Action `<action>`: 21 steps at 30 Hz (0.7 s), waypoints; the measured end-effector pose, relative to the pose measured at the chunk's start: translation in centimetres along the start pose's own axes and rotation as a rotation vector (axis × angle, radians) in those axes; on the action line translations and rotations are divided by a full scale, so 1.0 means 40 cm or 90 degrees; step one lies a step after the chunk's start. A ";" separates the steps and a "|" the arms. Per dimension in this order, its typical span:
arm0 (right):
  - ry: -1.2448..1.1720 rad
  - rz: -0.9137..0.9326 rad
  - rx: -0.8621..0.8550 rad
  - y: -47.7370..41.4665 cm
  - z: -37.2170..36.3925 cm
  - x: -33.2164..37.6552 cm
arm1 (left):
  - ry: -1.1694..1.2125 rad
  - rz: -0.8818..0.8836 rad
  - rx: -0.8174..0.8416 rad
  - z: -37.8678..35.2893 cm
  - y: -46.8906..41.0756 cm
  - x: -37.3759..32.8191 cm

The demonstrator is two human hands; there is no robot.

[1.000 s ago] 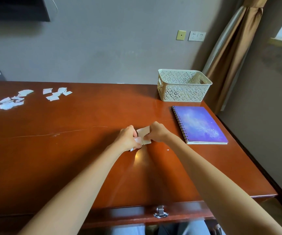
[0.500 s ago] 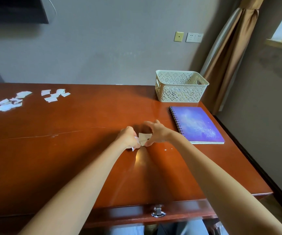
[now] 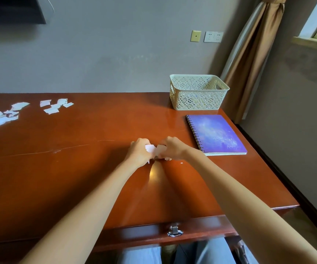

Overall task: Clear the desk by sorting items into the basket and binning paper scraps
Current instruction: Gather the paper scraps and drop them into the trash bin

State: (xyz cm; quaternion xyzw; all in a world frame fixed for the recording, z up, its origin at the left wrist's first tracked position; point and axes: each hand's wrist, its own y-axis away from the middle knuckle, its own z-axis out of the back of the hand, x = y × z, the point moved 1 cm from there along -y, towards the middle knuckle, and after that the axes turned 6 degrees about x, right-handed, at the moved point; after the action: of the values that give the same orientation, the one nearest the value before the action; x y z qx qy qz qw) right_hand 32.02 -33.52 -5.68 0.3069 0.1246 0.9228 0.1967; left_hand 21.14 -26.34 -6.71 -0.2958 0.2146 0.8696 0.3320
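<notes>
At the middle of the red-brown desk [image 3: 77,178], my left hand [image 3: 139,151] and my right hand [image 3: 172,148] meet, fingers curled round white paper scraps [image 3: 154,149] gathered between them. A cream lattice basket [image 3: 197,92] stands at the desk's back right, with nothing visible inside it. A purple spiral notebook [image 3: 215,134] lies closed in front of the basket, to the right of my right hand. More paper scraps [image 3: 55,106] lie scattered at the back left of the desk, and another cluster of scraps [image 3: 1,116] sits further left.
A tiny white fleck [image 3: 181,163] lies just right of my hands. The desk's right edge drops to the floor beside a brown curtain [image 3: 249,60]. A drawer handle [image 3: 174,231] sits at the front edge above my knees. No bin is in view.
My hands have drawn the scraps closer together, and the flat piece that stood between them is now bunched in my fingers. The view has shifted slightly.
</notes>
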 end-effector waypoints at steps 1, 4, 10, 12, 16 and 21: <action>-0.037 0.000 -0.011 0.015 0.001 -0.004 | -0.002 -0.009 -0.008 0.002 0.007 -0.011; -0.134 0.005 -0.063 0.073 0.007 -0.037 | 0.020 -0.043 -0.035 -0.002 0.027 -0.050; -0.374 0.009 -0.266 0.257 0.018 -0.189 | 0.218 -0.135 0.018 -0.116 0.069 -0.194; -0.416 -0.017 -0.365 0.332 0.015 -0.251 | 0.277 -0.161 0.052 -0.187 0.085 -0.257; -0.464 -0.106 -0.550 0.479 -0.016 -0.393 | 0.334 -0.210 0.123 -0.372 0.143 -0.389; -0.553 -0.235 -0.712 0.649 -0.097 -0.591 | 0.324 -0.282 0.244 -0.621 0.247 -0.516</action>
State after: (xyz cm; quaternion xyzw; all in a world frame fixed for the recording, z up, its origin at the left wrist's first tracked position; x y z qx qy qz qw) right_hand 39.54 -67.49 -11.84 0.4730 -0.4049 0.5951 0.5081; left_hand 35.90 -56.58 -9.63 -0.4741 0.3795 0.6195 0.4974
